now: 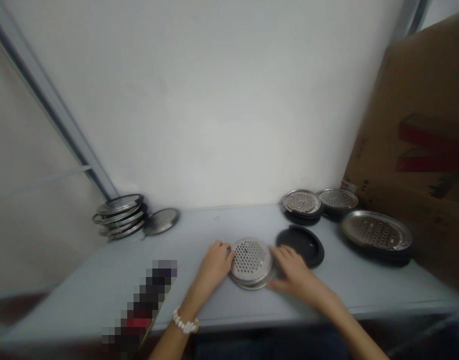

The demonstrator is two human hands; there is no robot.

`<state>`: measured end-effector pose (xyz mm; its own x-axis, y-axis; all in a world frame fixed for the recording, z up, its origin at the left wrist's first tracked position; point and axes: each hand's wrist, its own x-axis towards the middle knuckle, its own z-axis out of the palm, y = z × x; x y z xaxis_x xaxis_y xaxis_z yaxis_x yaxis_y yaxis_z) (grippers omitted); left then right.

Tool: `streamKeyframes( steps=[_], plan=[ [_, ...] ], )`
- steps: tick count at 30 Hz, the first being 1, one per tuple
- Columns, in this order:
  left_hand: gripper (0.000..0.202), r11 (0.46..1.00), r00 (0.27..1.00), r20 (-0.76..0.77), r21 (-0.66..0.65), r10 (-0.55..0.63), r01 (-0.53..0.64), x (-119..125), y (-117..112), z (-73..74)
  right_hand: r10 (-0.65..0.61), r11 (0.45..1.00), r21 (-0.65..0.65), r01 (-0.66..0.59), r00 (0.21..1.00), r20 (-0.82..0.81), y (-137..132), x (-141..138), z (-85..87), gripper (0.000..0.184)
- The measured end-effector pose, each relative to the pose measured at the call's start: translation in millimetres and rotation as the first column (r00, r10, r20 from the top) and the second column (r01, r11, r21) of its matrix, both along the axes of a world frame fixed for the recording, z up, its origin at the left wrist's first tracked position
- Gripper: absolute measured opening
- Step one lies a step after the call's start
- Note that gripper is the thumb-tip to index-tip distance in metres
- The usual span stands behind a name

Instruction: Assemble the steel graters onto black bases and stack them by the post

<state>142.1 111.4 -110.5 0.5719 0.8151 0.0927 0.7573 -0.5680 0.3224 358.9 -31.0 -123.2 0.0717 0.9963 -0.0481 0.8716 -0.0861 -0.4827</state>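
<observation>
Perforated steel disc (251, 262) held between both hands

Left hand (214, 267) and right hand (295, 275) half-closed, fingers (279, 256) pressed on opposite rims, just above the table (199, 225).

No writing can be read: the print on the cardboard box (413, 115) is blurred, and the bottle (142, 305) is pixelated.

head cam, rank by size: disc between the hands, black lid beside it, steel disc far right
Largest: far-right steel disc.
Then, too alike to rank: black round lid and perforated steel disc between left hand and right hand.
</observation>
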Motion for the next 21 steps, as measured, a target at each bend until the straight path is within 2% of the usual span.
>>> streamKeyframes(
  steps=[4, 8, 10, 12, 15, 21],
  plan=[
    [0.036, 0.997, 0.999, -0.009, -0.058, -0.045, 0.044, 1, -4, 2.9, 0.043, 0.999, 0.016, -0.043, 0.999, -0.011, 1, 2, -3.9, 0.086],
    [0.036, 0.985, 0.991, 0.063, -0.117, -0.121, 0.128, -5, -6, 11.2, 0.053, 0.998, 0.018, -0.053, 0.998, -0.033, 1, 4, -4.7, 0.082],
    [0.047, 0.967, 0.975, 0.112, -0.144, -0.193, 0.209, -10, -6, 13.3, 0.052, 0.998, 0.027, -0.051, 0.998, -0.043, 2, 5, -5.6, 0.083],
    [0.069, 0.941, 0.953, 0.15, -0.177, -0.265, 0.289, -14, -6, 13.2, 0.053, 0.998, 0.032, -0.051, 0.997, -0.052, 3, 6, -7.1, 0.084],
    [0.097, 0.912, 0.937, 0.166, -0.231, -0.306, 0.339, -17, -6, 11.8, 0.057, 0.997, 0.046, -0.054, 0.996, -0.067, 6, 7, -9.9, 0.087],
    [0.107, 0.916, 0.948, 0.133, -0.247, -0.291, 0.316, -16, -13, 13.5, 0.056, 0.995, 0.091, -0.047, 0.994, -0.092, 7, 6, -11.3, 0.084]
  ],
)
